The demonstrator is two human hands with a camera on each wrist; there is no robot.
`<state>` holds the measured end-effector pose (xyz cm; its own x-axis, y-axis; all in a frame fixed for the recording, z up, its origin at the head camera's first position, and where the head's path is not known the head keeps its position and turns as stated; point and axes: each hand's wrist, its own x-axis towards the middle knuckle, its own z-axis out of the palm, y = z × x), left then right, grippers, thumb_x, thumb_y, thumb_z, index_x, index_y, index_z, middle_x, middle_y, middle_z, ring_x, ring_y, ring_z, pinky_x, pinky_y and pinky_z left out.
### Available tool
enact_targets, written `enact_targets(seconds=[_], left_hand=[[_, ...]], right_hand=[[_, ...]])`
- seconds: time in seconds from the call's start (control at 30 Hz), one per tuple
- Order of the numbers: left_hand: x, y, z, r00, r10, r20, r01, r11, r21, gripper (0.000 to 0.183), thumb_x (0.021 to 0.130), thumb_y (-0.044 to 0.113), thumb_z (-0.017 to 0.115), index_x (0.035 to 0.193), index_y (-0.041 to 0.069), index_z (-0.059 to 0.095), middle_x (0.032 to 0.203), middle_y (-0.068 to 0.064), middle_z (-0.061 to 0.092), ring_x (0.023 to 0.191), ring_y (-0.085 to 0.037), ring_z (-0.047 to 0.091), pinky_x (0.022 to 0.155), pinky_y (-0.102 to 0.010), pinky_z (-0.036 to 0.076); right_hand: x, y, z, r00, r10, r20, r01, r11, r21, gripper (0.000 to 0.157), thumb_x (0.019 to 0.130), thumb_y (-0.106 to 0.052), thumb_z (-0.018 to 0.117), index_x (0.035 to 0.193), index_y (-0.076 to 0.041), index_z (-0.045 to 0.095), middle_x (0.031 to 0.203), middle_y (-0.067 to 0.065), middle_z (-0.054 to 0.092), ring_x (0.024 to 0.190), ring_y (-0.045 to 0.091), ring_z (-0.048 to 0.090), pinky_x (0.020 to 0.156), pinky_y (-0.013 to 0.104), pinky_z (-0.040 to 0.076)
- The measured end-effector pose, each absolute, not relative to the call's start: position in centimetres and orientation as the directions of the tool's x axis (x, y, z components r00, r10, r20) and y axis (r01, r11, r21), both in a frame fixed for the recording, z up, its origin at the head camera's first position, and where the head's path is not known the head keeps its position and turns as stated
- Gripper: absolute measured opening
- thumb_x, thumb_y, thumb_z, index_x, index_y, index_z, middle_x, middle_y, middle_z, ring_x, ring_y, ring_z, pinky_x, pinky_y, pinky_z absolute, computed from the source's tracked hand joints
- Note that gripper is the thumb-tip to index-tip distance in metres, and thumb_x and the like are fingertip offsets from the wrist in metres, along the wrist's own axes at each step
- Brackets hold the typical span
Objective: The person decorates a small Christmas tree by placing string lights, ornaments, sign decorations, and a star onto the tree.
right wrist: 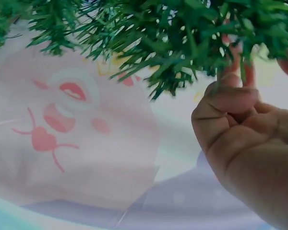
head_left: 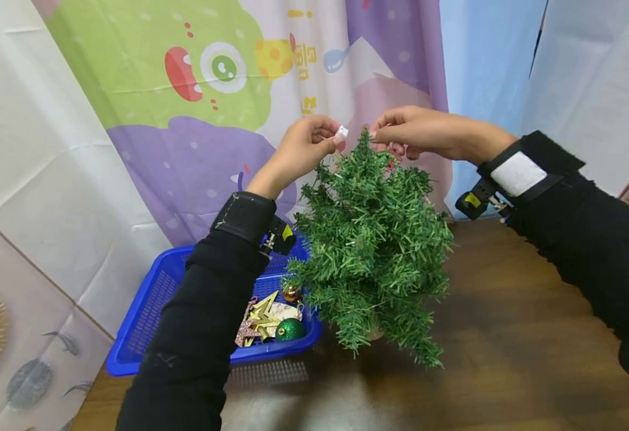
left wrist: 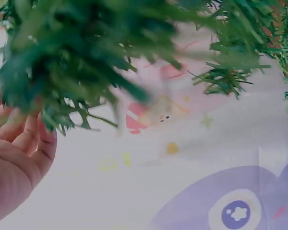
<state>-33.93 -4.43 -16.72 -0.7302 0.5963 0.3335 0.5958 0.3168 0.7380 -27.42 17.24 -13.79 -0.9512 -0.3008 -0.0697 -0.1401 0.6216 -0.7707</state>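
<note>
At treetop point(head_left: 365, 149), L hand point(head_left: 304, 142) pinching white bit point(head_left: 343, 131), R hand point(head_left: 427, 133) grip unclear, curtain point(head_left: 185, 161) w/ yellow Chinese chars point(head_left: 306, 56)

The tree point(head_left: 373, 239) is green; basket point(head_left: 144, 314) blue; curtain point(head_left: 147, 78) cartoon-printed.

Curled fingers point(right wrist: 228, 100), green branches point(right wrist: 177, 52) above, printed curtain point(right wrist: 110, 148)

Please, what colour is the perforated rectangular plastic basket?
The basket is blue, seen best in the head view.
</note>
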Motion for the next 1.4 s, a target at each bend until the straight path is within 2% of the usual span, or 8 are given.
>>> enact_targets(seconds=[0.13,0.27,0.5,0.63,0.77,1.0,1.17,1.4], left_hand=[[-33.6,-5.9,-17.1,-0.764,0.550,0.338,0.542,0.263,0.798,0.026,0.099,0.016,0.052,0.121,0.002,0.053,0.111,-0.012,0.061,0.094,-0.021,0.058,0.082,-0.030,0.044],[-33.2,-7.1,-17.5,-0.791,0.511,0.335,0.494,0.213,0.843,0.025,0.100,0.018,0.050,0.121,0.003,0.050,0.112,-0.011,0.060,0.095,-0.019,0.057,0.076,-0.030,0.040],[-32.8,-9.1,-18.6,-0.793,0.477,0.378,0.500,0.157,0.852,0.034,0.101,0.021,0.048,0.133,0.009,0.049,0.116,-0.013,0.061,0.098,-0.019,0.056,0.078,-0.030,0.041],[-32.5,-9.7,-19.1,-0.782,0.445,0.437,0.526,0.093,0.846,0.035,0.101,0.019,0.048,0.135,0.010,0.051,0.115,-0.011,0.062,0.101,-0.023,0.055,0.081,-0.031,0.042],[-32.0,-10.1,-19.7,-0.748,0.437,0.500,0.587,0.085,0.805,0.032,0.100,0.015,0.051,0.130,0.004,0.053,0.106,-0.013,0.063,0.097,-0.021,0.056,0.083,-0.029,0.042],[-31.2,-10.7,-21.0,-0.685,0.466,0.560,0.701,0.210,0.682,0.027,0.097,0.011,0.055,0.122,-0.001,0.054,0.103,-0.015,0.064,0.087,-0.017,0.056,0.075,-0.028,0.040],[-30.7,-10.6,-21.2,-0.658,0.485,0.576,0.733,0.239,0.636,0.026,0.097,0.010,0.055,0.120,-0.001,0.054,0.099,-0.013,0.063,0.088,-0.019,0.056,0.080,-0.033,0.041],[-30.1,-10.2,-21.0,-0.636,0.492,0.594,0.755,0.240,0.610,0.024,0.097,0.010,0.056,0.119,0.001,0.055,0.095,-0.011,0.063,0.089,-0.018,0.054,0.079,-0.031,0.041]], right_hand=[[-26.0,18.7,-14.2,-0.942,-0.333,-0.038,-0.185,0.610,-0.771,0.034,0.099,-0.032,0.051,0.122,-0.007,0.054,0.090,0.003,0.051,0.069,0.013,0.044,0.063,0.027,0.041],[-25.2,19.6,-14.8,-0.936,-0.351,-0.014,-0.209,0.588,-0.781,0.034,0.099,-0.029,0.052,0.124,-0.006,0.055,0.093,0.004,0.052,0.076,0.016,0.047,0.067,0.027,0.043],[-25.0,20.3,-15.5,-0.913,-0.403,0.061,-0.288,0.532,-0.796,0.032,0.098,-0.021,0.055,0.128,-0.009,0.052,0.121,0.008,0.054,0.093,0.020,0.053,0.070,0.028,0.045],[-24.8,20.6,-15.7,-0.902,-0.425,0.072,-0.303,0.508,-0.806,0.033,0.096,-0.013,0.057,0.128,-0.009,0.052,0.119,0.008,0.056,0.102,0.020,0.055,0.081,0.028,0.047],[-24.8,20.7,-16.0,-0.894,-0.443,0.073,-0.310,0.491,-0.814,0.035,0.094,-0.005,0.058,0.129,-0.007,0.051,0.109,0.008,0.059,0.101,0.019,0.057,0.090,0.028,0.046],[-25.1,20.9,-16.5,-0.884,-0.445,0.142,-0.361,0.459,-0.812,0.030,0.094,0.000,0.056,0.123,-0.010,0.055,0.100,0.006,0.060,0.092,0.017,0.058,0.083,0.028,0.049],[-25.2,20.8,-16.6,-0.890,-0.402,0.216,-0.388,0.417,-0.822,0.023,0.096,-0.004,0.055,0.118,-0.009,0.060,0.097,0.007,0.061,0.087,0.017,0.058,0.078,0.027,0.050],[-25.1,20.5,-16.8,-0.902,-0.369,0.224,-0.377,0.419,-0.826,0.027,0.094,-0.001,0.055,0.119,-0.010,0.061,0.099,0.007,0.061,0.093,0.018,0.058,0.082,0.026,0.048]])
